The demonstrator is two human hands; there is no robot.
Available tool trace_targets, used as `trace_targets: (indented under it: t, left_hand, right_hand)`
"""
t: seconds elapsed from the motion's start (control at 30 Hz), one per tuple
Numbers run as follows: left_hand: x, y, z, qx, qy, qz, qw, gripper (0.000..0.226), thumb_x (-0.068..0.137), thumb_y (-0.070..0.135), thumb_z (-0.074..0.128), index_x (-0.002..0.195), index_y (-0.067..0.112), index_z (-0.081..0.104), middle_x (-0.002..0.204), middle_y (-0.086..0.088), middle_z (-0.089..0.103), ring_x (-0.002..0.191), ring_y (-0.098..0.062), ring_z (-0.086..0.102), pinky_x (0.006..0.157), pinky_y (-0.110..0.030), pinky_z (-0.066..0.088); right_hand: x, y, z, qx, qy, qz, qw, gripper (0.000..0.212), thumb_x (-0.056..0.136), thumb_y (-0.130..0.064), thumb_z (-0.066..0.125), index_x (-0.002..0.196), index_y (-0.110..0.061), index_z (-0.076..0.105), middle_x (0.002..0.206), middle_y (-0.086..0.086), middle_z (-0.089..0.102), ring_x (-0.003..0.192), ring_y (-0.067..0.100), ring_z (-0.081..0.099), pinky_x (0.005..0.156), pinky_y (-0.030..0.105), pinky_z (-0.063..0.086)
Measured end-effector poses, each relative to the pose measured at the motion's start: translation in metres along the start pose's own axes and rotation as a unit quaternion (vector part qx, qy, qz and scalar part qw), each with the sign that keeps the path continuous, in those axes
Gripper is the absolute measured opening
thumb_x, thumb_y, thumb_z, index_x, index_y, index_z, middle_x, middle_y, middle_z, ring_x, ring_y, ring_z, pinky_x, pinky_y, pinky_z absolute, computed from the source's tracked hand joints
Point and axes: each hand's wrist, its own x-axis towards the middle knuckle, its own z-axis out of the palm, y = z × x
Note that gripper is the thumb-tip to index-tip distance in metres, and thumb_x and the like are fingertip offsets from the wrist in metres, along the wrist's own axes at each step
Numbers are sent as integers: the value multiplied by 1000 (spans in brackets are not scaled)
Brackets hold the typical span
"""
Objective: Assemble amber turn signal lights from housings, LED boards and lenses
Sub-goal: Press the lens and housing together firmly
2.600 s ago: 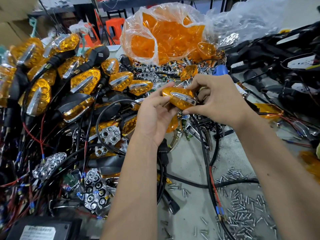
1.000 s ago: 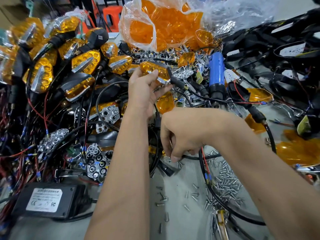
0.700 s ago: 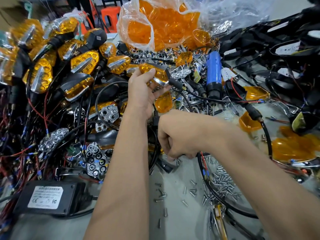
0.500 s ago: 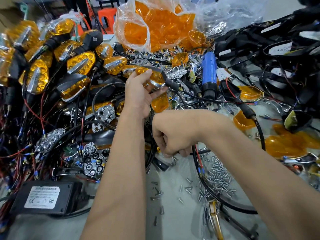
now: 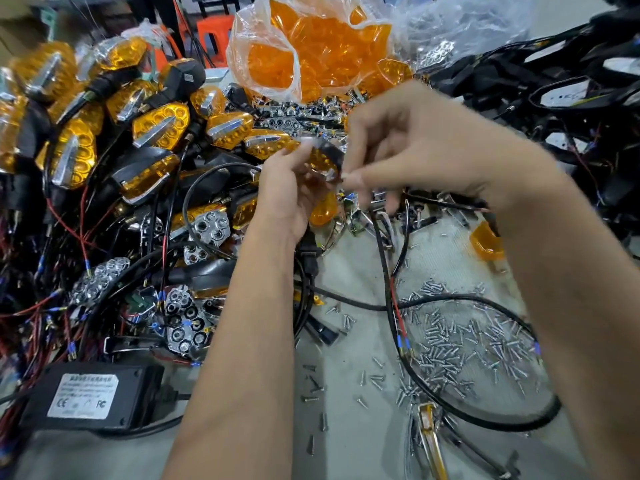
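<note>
Up from the screw scatter since a moment ago, right hand [image 5: 408,147] now level with the left hand [image 5: 289,188] at mid-scene, above the tabletop [image 5: 346,427]. Left fingers [image 5: 294,155] curled round the amber turn signal [image 5: 323,159], holding it clear of the pile, black housing edge uppermost. Right fingers [image 5: 353,178] pinched together at the signal's right end, tips just touching it; blurred, so cannot tell what sits between them, if anything.

Finished signals [image 5: 162,121] heaped far left, amber lenses and chrome strips facing up, black stalks and wires tangled through them. Clear bag of amber lenses [image 5: 311,53] at far centre, mouth open toward the hands. Chrome reflector pieces [image 5: 207,226] lying just left of the left forearm, more of them [image 5: 183,320] nearer. Loose amber lens [image 5: 323,211] directly beneath the held signal, touching the pile. Another loose lens [image 5: 486,239] to the right, partly behind the right forearm. Screws [image 5: 460,341] strewn thick across the near right of the tabletop, a black cable [image 5: 450,407] looping through them with a red lead alongside. Black power adapter [image 5: 90,396] near left, white label up. Black wire harnesses [image 5: 554,98] piled far right.
</note>
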Motion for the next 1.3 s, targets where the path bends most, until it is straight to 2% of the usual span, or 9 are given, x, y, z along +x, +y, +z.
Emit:
trace_targets:
  t: [0.07,0.1,0.2,0.3,0.4,0.5,0.63,0.73,1.3]
  left_hand:
    - [1,2,0,-112,-18,-26,993,25,108,18,41,118,1,57,99,-18,75,84,-28,71,71,-38,60]
    - [0,5,0,-159,-36,-36,986,30,108,19,36,125,-1,53,103,-21,72,83,-28,68,69,-36,60]
    - [-3,8,-1,-224,-108,-79,965,29,103,17,31,127,2,39,99,-19,59,65,-17,52,51,-22,47]
    - [-6,2,4,-146,-135,-135,971,25,100,17,32,117,3,44,91,-14,55,56,-12,44,41,-16,32]
    - [-5,-4,9,-25,-138,-138,980,32,107,28,30,110,3,49,86,-11,57,50,-12,44,35,-18,33]
    - [-3,-6,10,44,-133,-116,983,42,110,39,30,104,5,55,82,-10,58,49,-13,47,35,-20,35]
    - [-4,-7,11,59,-121,-88,987,39,111,36,31,113,8,58,80,-10,61,51,-16,49,37,-19,35]
    - [-6,-6,12,54,-120,-78,988,34,111,33,32,123,8,53,80,-9,62,52,-17,50,37,-20,34]
    - [-7,-7,11,90,-90,-46,991,24,110,24,36,115,15,57,89,-12,62,54,-22,56,45,-23,41]
  right_hand:
    - [-1,4,-16,12,71,-40,997,20,87,-5,81,91,6,65,78,10,76,71,30,77,55,28,61]
    - [-1,6,-21,17,96,-54,994,22,86,-6,82,92,7,65,78,11,75,73,30,77,55,28,60]
    - [0,14,-32,35,137,-66,988,21,85,-4,83,95,0,66,79,9,73,74,30,78,54,30,60]
    - [6,26,-30,26,153,-45,987,15,85,-3,83,94,-2,71,79,10,76,73,29,78,54,28,60]
    - [16,40,-18,36,144,-17,989,8,86,-3,81,90,1,76,75,13,77,70,29,78,54,26,60]
    - [25,54,-8,53,152,0,987,6,87,-5,81,89,0,78,73,14,76,66,28,76,50,25,57]
    - [31,66,0,38,166,-3,985,3,86,-8,83,85,-9,81,71,10,75,59,16,69,47,22,53]
    - [31,72,2,60,186,-10,981,4,86,-9,83,84,-10,80,72,10,75,57,14,67,46,21,51]
    - [26,81,4,120,196,30,973,6,87,-9,80,83,-6,76,62,1,69,52,14,63,44,22,51]
